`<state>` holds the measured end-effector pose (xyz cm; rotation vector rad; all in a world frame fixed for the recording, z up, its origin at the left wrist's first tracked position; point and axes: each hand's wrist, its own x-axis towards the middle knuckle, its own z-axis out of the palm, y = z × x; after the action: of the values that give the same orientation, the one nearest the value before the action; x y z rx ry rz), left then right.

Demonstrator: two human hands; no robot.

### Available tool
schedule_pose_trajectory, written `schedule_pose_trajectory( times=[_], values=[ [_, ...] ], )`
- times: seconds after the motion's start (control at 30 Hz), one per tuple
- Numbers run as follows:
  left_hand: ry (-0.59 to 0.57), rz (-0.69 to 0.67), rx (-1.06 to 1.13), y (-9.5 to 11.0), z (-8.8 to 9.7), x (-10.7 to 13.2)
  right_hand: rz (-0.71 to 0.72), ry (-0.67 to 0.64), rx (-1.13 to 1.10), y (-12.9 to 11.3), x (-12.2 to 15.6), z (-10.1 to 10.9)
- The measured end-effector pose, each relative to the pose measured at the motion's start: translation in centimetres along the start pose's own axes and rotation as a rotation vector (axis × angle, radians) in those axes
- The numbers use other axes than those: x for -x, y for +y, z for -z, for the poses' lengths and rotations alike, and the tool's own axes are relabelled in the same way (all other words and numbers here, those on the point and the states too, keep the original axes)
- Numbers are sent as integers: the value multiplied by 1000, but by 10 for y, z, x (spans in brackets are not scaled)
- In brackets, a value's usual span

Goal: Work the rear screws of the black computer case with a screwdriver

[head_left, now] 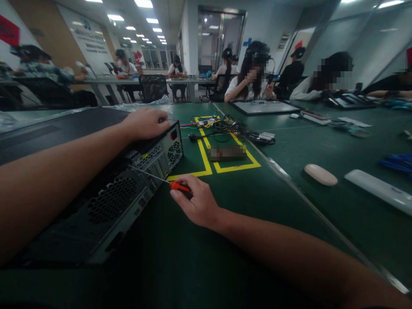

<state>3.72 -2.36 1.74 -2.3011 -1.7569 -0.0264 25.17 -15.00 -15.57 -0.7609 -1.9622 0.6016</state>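
Left hand (146, 123), grip unclear, rests on boxy black computer case (116, 199). Beside it, right hand (199, 202) pinches light-looking, probably stiff orange-and-black screwdriver (179, 187) by handle.

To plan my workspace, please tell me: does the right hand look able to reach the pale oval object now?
Probably yes: only tabletop and a narrow strip lie between the right hand and the pale oval object, though that hand holds a screwdriver.

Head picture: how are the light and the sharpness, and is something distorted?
Head view: ceiling lights glare white while the near tabletop is almost black; same view, the screwdriver fades at its tip against the dark computer case; head view again, wall lettering is too soft to read, side walls lean.
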Motion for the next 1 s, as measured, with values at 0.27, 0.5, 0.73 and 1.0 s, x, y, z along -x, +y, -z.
schedule_pose_trajectory(
  times=[0.27, 0.5, 0.73, 1.0],
  values=[
    [2, 0, 26, -1, -2, 0, 17, -19, 6, 1, -1, 0],
    [-20, 13, 1, -1, -1, -1, -24, -28, -63, -2, 0, 0],
    [-21, 21, -17, 0, -1, -1, -65, -37, -83, -4, -1, 0],
    [-8, 32, -13, -2, -3, -2, -68, -26, -105, -2, -1, -1]
  ],
)
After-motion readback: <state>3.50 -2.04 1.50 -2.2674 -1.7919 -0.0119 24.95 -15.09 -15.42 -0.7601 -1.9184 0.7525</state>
